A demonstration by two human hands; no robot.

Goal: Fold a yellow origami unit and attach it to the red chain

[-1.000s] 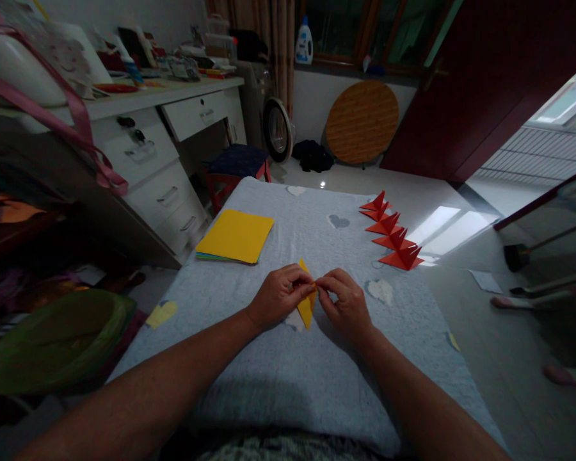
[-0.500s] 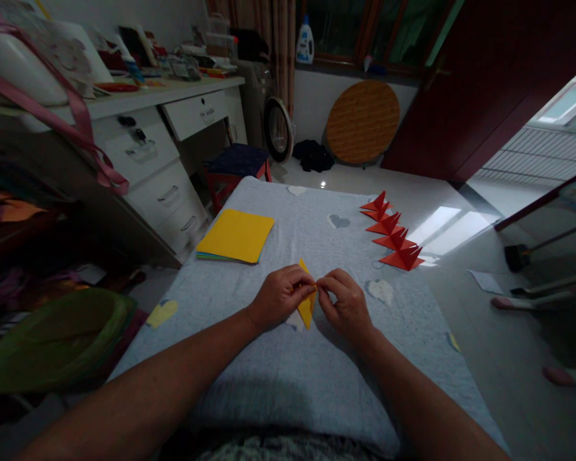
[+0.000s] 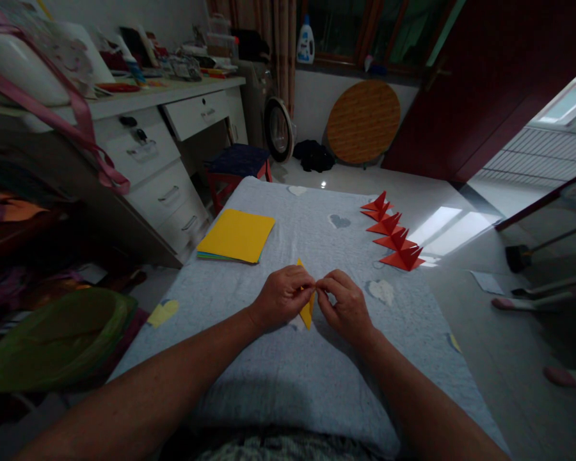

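**Yellow folded paper [image 3: 306, 315] pinched in both hands, table centre**

Plain yellow, folded narrow: sharp point at the near end, smaller tip showing at the far end. Middle hidden by fingers, so can't read the folds there. Left hand [image 3: 281, 298]: thumb and fingers closed on it. Right hand [image 3: 345, 304]: thumb and index pinched on its right edge, tips nearly meeting the left's. Sits over pale blue cloth [image 3: 269, 378], between yellow-topped paper stack [image 3: 237, 235] and row of red folded pieces [image 3: 403, 257].

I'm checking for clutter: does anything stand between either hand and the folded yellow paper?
Nothing visible does. The left hand pinches the folded yellow paper, and the right hand is pinched at its edge. The paper stack lies apart, farther off.
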